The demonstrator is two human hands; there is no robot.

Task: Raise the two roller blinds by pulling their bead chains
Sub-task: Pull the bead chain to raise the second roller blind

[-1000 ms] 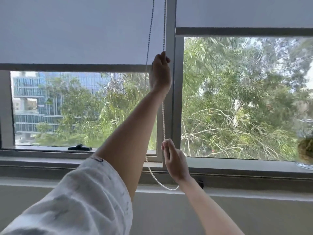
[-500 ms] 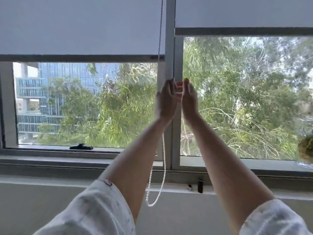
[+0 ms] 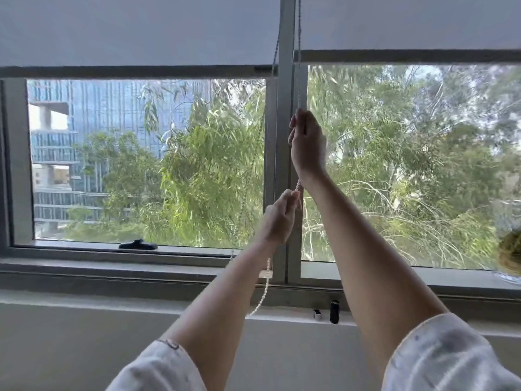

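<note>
We see two roller blinds (image 3: 135,32) partly raised, and both hands gripping one bead chain (image 3: 298,91) beside the window mullion (image 3: 286,136): right hand (image 3: 307,142) above left hand (image 3: 280,215).

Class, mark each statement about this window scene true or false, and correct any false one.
1. The right hand grips the bead chain higher than the left hand. True.
2. The left blind hangs lower than the right blind. True.
3. Both blinds are fully raised. False: each covers the top of its pane.
4. The left hand is empty. False: it is closed on the chain.
5. A black window handle lies at the left pane's bottom. True.
</note>
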